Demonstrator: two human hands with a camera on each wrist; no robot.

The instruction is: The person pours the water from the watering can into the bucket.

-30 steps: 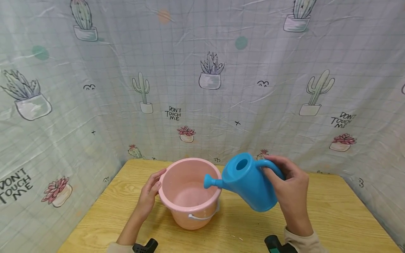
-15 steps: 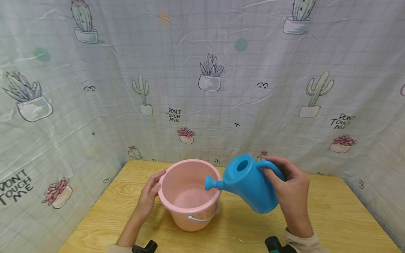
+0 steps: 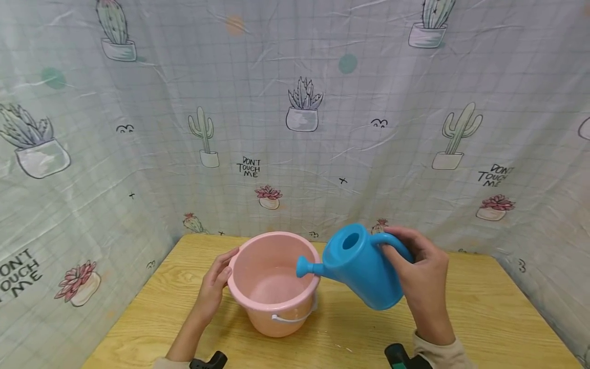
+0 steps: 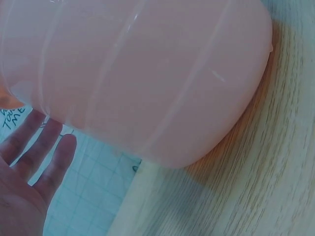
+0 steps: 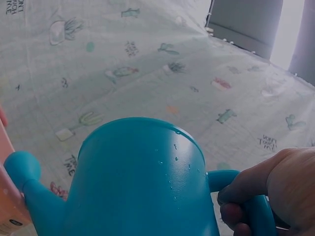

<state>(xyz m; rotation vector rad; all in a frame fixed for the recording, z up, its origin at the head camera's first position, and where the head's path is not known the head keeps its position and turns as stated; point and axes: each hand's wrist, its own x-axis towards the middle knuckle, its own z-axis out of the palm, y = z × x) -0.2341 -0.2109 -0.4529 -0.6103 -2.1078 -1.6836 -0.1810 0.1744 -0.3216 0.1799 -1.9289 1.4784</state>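
Observation:
In the head view a pink bucket [image 3: 278, 320] with a white handle [image 3: 291, 320] stands on the table. My left hand [image 3: 213, 287] rests against its left side, thumb and fingertips right at the rim. The left wrist view shows its fingers [image 4: 58, 164] nearly straight beside the bucket wall [image 4: 147, 73]. My right hand [image 3: 426, 279] grips the handle of a blue watering can [image 3: 369, 277], raised and tilted left. Its spout tip [image 3: 303, 266] overlaps the bucket's opening. Water drops dot the can's body [image 5: 138, 182] in the right wrist view.
The wooden table [image 3: 479, 307] has a few small wet-looking spots near the bucket. A cactus-print curtain [image 3: 350, 128] stands close behind the table and along both sides. Black wrist devices [image 3: 209, 360] show at both sleeves.
The head view has shifted a little. Both hands, the bucket and the tilted watering can keep almost the same positions.

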